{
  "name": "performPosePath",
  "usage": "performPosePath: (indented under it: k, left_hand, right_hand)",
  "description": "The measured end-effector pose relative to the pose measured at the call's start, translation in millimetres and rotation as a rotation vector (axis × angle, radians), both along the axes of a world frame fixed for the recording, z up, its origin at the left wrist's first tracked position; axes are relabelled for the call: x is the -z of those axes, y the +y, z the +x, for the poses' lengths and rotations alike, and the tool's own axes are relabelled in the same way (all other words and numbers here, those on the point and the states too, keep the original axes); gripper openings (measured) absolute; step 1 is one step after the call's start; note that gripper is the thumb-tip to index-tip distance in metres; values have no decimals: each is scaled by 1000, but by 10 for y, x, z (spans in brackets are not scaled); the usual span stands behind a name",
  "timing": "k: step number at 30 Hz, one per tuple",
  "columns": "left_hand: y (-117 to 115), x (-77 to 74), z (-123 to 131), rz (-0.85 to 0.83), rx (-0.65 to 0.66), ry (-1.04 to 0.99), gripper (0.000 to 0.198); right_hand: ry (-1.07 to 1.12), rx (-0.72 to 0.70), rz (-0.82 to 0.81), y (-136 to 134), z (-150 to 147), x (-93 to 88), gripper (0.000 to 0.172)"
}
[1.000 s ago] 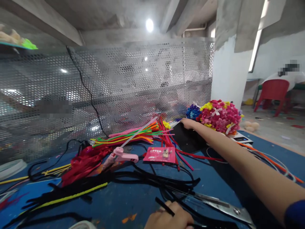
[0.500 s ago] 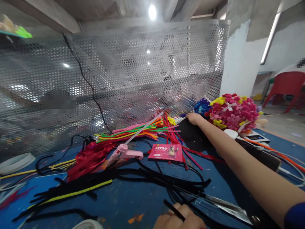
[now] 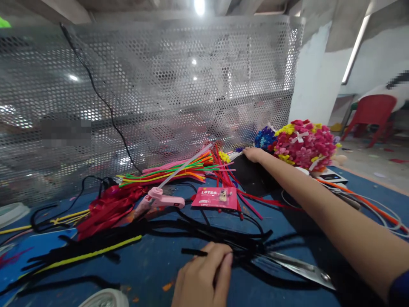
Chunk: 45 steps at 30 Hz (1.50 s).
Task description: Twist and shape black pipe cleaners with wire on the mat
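My left hand (image 3: 204,275) is at the bottom centre, its fingers closed around a black pipe cleaner (image 3: 193,252) whose fuzzy end sticks out to the left. More black pipe cleaners (image 3: 179,228) lie just beyond it. Silver scissors (image 3: 303,267) rest among them, partly covered. My right arm stretches far across the table. The right hand (image 3: 254,154) is at the back, fingers drawn together beside white stems (image 3: 235,155) and a black sheet (image 3: 257,172); its fingertips are hidden, so what they hold does not show.
A pink glue gun (image 3: 166,200), a pink LOTSO packet (image 3: 214,198), a bundle of coloured pipe cleaners (image 3: 172,168) and red ribbon (image 3: 110,209) lie mid-table. A pink flower bouquet (image 3: 306,145) stands back right near cables (image 3: 367,198). A perforated metal panel (image 3: 179,98) borders the back.
My left hand has moved up and left with the black pipe cleaner. The right hand stays by the white stems. The whole view has shifted slightly.
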<state>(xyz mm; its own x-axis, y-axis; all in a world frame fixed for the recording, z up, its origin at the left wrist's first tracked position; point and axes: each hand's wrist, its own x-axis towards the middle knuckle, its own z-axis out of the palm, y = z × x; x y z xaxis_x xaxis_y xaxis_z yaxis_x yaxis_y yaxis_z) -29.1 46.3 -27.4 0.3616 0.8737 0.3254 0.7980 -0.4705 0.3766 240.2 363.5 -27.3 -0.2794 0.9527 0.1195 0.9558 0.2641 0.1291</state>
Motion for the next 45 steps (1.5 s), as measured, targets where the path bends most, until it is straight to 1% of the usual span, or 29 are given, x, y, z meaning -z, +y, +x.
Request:
performPosePath:
  k: [2, 4, 7, 10, 13, 15, 18, 21, 22, 25, 26, 27, 29, 31, 34, 36, 40, 42, 45]
  left_hand:
    - [64, -63, -37, -42, -84, 17, 24]
    - [129, -106, -61, -123, -135, 38, 25]
    - [196, -141, -70, -217, -111, 60, 26]
    - [222, -159, -58, -224, -91, 77, 26]
    - [233, -165, -45, -222, -106, 116, 24]
    - [240, -160, -42, -217, -105, 136, 23]
    - [247, -146, -45, -202, -98, 146, 22]
    - [251, -134, -52, -191, -106, 162, 21]
    - [253, -131, -54, -189, -108, 167, 21]
    - [264, -124, -60, -186, -99, 183, 22]
    - [268, -122, -62, -186, -96, 187, 22]
    - [270, -121, -63, -185, -93, 190, 22]
    - [270, -122, -65, -182, -86, 189, 22]
    - [260, -127, -65, -179, -84, 181, 22]
    - [238, -137, -62, -182, -92, 177, 22]
    - [231, -141, -59, -186, -91, 176, 22]
    - [237, -146, -59, -196, -86, 188, 22]
    - [239, -152, -60, -206, -84, 198, 23]
    - [233, -161, -58, -217, -67, 191, 24]
  right_hand:
    - [10, -51, -6, -76, 45, -39, 29]
    - [33, -117, 1, -199, 115, -82, 29]
    - [99, -224, 22, -462, 238, -153, 29]
    - [175, -307, 11, -764, 344, -234, 23]
    - [217, -374, -54, -1049, 402, -279, 18]
    - [230, -393, -80, -1234, 397, -259, 18]
    - [257, -390, -80, -1517, 306, -159, 21]
    - [326, -397, -78, -1737, 150, -66, 38]
    - [374, -422, -83, -1772, 101, -54, 40]
    - [666, -611, -126, -1728, 35, -85, 43]
    - [728, -648, -121, -1671, 49, -110, 44]
    - [741, -646, -99, -1600, 82, -137, 46]
    - [644, -570, -34, -1445, 192, -182, 46]
    - [559, -542, -17, -1308, 327, -200, 46]
    - [424, -528, -29, -1171, 491, -160, 52]
    - [346, -499, -31, -1113, 541, -111, 55]
    - [262, -395, 5, -999, 507, -76, 54]
    - [259, -359, 22, -938, 460, -103, 53]
    - [289, -329, 40, -866, 399, -156, 59]
